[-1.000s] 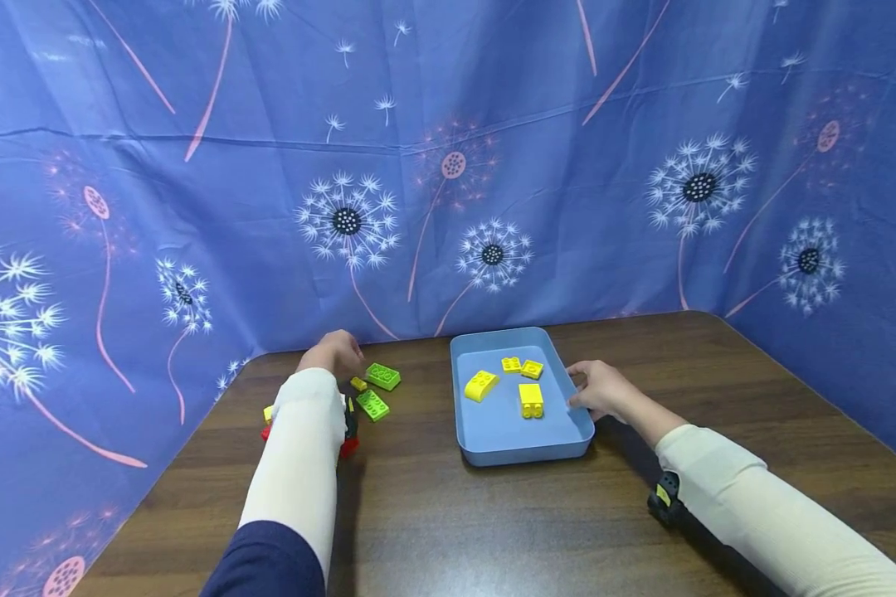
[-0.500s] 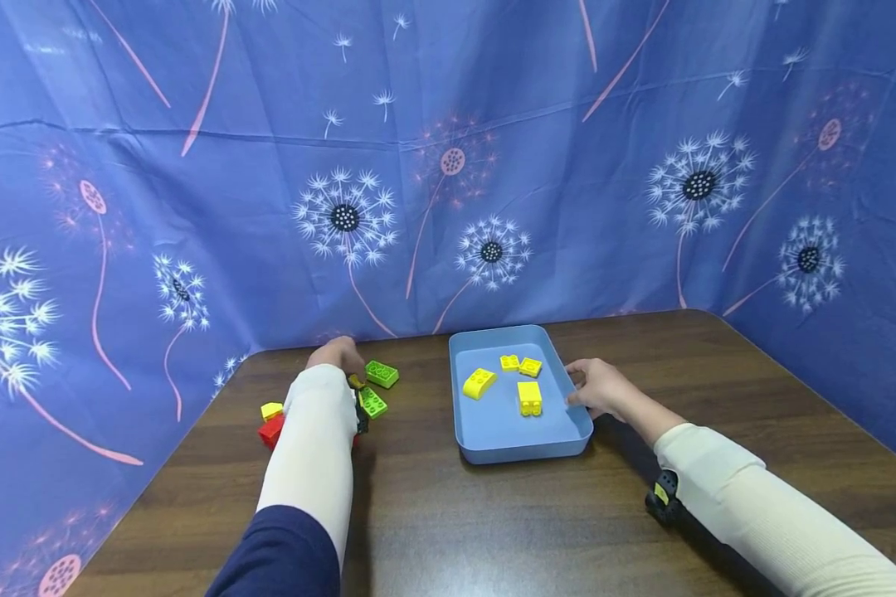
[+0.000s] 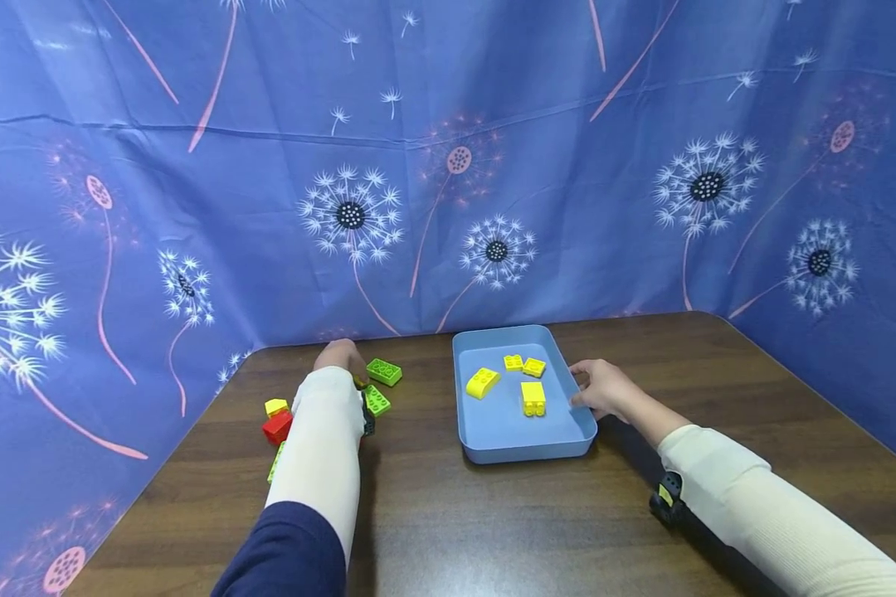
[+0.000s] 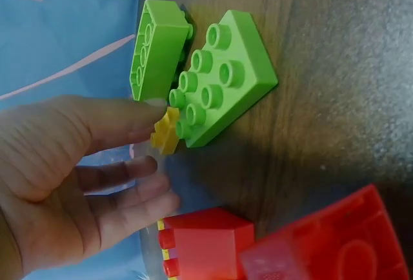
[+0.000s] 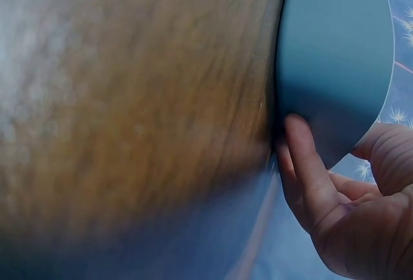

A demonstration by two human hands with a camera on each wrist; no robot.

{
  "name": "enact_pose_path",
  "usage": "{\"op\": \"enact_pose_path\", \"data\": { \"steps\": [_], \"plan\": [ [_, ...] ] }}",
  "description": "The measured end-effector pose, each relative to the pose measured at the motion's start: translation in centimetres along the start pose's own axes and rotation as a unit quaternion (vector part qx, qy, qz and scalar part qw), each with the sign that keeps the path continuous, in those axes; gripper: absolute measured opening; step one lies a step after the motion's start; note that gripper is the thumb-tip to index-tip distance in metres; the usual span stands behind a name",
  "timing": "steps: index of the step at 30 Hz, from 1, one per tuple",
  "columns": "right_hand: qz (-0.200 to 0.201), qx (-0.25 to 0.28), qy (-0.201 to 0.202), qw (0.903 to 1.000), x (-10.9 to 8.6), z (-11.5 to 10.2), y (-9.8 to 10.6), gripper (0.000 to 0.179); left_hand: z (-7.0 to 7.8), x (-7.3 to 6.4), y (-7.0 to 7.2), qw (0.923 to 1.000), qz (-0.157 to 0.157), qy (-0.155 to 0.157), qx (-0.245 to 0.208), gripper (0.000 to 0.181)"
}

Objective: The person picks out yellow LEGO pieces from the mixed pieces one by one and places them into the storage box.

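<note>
Left of centre, yellow brick (image 4: 166, 131) may be snagged by adjacent green brick (image 4: 222, 83); grip of left hand (image 3: 341, 357) unclear; tray (image 3: 493, 427) gripped by right hand (image 3: 603, 388).

Head view: left hand (image 3: 339, 358) mostly hides amber brick (image 4: 166, 133). Left wrist: red blocks (image 4: 216, 248) cut off.

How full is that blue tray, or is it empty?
Partly filled: a few yellow bricks lie inside the blue tray, with plenty of bare floor showing around them.
</note>
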State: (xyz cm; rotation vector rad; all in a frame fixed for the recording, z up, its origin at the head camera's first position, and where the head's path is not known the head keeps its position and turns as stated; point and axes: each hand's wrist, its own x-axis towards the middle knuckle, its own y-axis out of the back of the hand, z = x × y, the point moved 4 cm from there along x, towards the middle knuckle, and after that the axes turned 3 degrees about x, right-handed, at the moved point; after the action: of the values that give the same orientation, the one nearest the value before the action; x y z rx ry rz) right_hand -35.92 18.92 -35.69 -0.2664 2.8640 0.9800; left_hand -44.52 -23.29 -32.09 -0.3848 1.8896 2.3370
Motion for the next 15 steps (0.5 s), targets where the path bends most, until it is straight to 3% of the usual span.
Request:
{"op": "enact_pose_path", "data": {
  "steps": [9,15],
  "plan": [
    [-0.001,0.003,0.0,1.0,-0.04,0.01,0.05,0.065,0.37,-0.71,-0.65,0.9999,-0.004,0.008,0.007,0.023],
    [-0.001,-0.001,-0.004,1.0,-0.1,0.04,0.03,0.064,0.36,-0.88,-0.59,0.9999,-0.011,0.001,0.004,0.023]
  ]
}}
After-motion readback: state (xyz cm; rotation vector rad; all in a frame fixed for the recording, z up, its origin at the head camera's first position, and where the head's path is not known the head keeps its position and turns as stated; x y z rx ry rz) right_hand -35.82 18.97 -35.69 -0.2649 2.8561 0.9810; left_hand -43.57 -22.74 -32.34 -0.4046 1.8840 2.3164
